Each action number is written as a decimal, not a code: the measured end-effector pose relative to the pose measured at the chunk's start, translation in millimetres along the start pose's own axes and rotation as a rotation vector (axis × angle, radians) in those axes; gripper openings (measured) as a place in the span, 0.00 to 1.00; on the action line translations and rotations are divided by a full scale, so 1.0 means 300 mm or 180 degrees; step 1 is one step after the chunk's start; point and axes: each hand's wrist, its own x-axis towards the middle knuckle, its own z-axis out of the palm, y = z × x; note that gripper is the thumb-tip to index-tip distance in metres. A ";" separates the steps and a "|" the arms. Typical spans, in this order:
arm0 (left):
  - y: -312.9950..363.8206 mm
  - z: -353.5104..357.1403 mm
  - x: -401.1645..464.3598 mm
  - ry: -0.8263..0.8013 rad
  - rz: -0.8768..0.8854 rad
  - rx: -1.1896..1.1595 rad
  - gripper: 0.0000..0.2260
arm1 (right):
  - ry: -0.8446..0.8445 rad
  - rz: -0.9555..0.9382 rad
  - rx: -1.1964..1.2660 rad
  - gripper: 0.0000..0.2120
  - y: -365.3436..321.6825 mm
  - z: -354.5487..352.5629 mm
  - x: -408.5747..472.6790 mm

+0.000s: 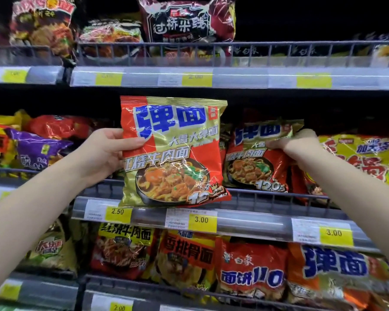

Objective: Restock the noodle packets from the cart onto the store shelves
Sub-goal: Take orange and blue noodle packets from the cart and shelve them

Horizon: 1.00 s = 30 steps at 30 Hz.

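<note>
My left hand (103, 153) grips the left edge of a red and gold noodle packet (173, 151) with blue lettering, held upright in front of the middle shelf (256, 223). A matching packet (256, 158) stands on that shelf just to the right, behind the wire rail. My right hand (294, 142) is closed on that second packet's upper right corner, its fingers partly hidden behind the wrapper.
The shelf above holds dark red packets (184, 23) behind a wire rail (211, 44). Purple (36, 151) and yellow packets (359, 162) flank the middle row. The lower shelf is full of orange and red packets (249, 270). Yellow price tags (201, 219) line each shelf edge.
</note>
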 end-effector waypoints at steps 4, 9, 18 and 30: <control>-0.018 0.011 0.003 0.0018 0.0018 0.0040 0.14 | -0.0220 -0.0028 -0.0434 0.33 0.008 -0.004 -0.006; -0.034 0.013 0.005 -0.0025 0.0029 -0.0081 0.16 | -0.0344 -0.0201 -0.1356 0.27 -0.009 -0.008 -0.008; -0.048 0.008 0.003 -0.0013 0.0028 -0.0049 0.16 | -0.0687 -0.0230 -0.2218 0.05 -0.025 0.018 -0.001; -0.050 0.010 0.007 -0.0095 0.0068 -0.0082 0.34 | 0.0025 -0.0582 -0.2449 0.06 0.012 0.087 0.008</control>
